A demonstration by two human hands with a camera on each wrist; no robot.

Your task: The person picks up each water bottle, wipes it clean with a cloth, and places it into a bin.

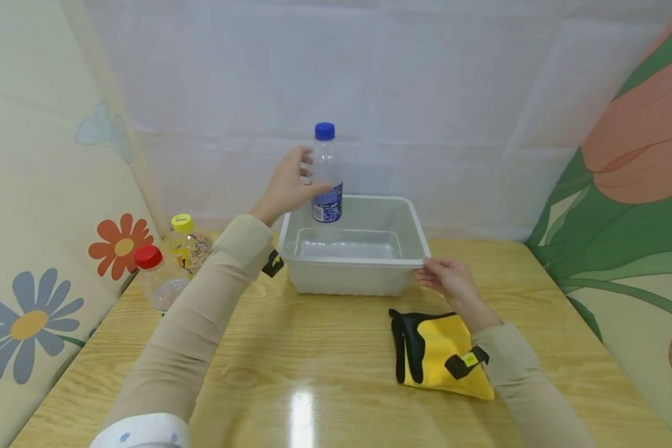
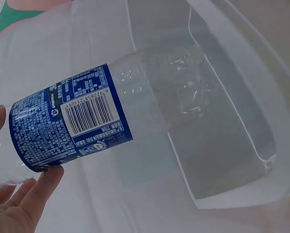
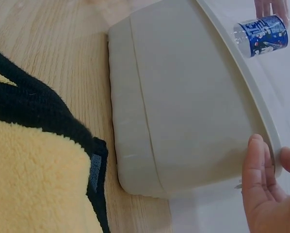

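My left hand (image 1: 291,182) grips a clear plastic bottle (image 1: 327,165) with a blue cap and a blue label. The bottle is upright, its lower end over the opening of a pale grey plastic bin (image 1: 347,278). In the left wrist view, the thumb and fingers hold the bottle (image 2: 72,116) around its upper part, and its clear base points into the bin (image 2: 222,191). My right hand (image 1: 450,280) pinches the bin's near right corner at the rim. From the right wrist view, thumb and fingers (image 3: 254,160) lie on either side of that rim.
Left of the bin stand a bottle with a red cap (image 1: 148,257) and one with a yellow cap (image 1: 183,224), partly behind my left sleeve. A folded yellow and black cloth item (image 1: 445,354) lies on the wooden table (image 1: 269,373) below my right hand. A white sheet hangs behind.
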